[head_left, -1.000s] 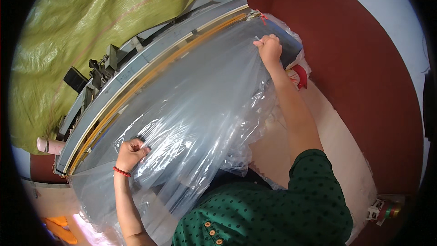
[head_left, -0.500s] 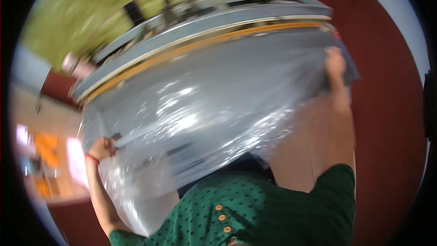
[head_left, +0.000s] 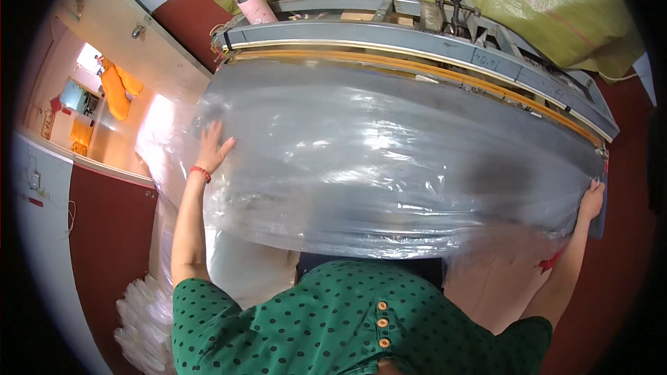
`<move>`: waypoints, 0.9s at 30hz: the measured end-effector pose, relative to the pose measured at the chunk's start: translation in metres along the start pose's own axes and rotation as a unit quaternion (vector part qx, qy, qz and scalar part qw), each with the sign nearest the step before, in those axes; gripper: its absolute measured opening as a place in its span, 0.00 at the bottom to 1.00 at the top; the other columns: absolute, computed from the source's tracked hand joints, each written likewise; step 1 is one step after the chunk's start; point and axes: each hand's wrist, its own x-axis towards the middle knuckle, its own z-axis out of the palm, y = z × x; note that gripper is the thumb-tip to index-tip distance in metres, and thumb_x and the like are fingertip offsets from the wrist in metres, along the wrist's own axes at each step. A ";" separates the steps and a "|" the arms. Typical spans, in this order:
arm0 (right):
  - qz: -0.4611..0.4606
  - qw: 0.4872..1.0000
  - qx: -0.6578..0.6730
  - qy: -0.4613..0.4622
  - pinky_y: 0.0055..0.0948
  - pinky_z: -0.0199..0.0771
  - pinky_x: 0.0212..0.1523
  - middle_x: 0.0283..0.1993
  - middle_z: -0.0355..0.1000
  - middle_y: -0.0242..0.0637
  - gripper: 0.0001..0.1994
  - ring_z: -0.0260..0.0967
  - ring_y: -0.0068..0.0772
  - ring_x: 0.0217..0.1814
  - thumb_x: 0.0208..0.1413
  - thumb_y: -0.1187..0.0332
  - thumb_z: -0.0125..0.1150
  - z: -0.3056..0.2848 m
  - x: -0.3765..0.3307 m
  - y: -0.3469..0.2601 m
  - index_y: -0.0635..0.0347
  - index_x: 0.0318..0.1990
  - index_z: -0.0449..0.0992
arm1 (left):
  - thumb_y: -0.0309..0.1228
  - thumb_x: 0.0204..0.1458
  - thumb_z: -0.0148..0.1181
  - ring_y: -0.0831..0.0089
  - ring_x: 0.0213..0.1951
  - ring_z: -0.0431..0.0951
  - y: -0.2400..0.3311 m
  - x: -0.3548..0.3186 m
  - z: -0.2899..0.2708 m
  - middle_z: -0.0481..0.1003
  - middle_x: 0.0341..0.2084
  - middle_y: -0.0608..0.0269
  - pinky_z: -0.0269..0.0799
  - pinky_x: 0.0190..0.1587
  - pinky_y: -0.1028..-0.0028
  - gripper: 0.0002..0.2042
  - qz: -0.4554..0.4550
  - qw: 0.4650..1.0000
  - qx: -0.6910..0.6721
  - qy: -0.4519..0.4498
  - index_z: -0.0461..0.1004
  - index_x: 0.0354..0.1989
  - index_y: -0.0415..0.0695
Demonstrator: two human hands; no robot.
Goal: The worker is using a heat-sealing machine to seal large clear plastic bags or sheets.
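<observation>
A wide clear plastic sheet lies over a grey surface in front of me, with wrinkles and bright glints across its middle. Its near edge hangs close to my waist. My left hand rests flat on the left part of the sheet, fingers spread, with a red bracelet at the wrist. Over at the far right side, my right hand pinches the sheet's edge. Along the back of the surface runs an orange strip, just in front of a grey metal frame.
A pink bottle stands at the frame's back left. A dark metal clamp sits on the frame, before a yellow-green woven sheet. At left is an opened door. Crumpled clear plastic lies at lower left.
The view has swung leftward and steadied. My left hand has gone from a closed grip on the plastic to lying open on it; my right hand still holds the right edge.
</observation>
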 end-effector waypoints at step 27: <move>0.166 0.764 0.623 0.013 0.20 0.65 0.40 0.34 0.70 0.33 0.12 0.66 0.23 0.37 0.54 0.65 0.49 -0.096 0.027 0.013 0.64 0.39 0.73 | 0.30 0.50 0.47 0.66 0.32 0.69 0.221 0.114 -0.011 0.69 0.26 0.59 0.64 0.37 0.70 0.07 -0.004 0.887 -0.419 0.196 0.68 0.30 0.40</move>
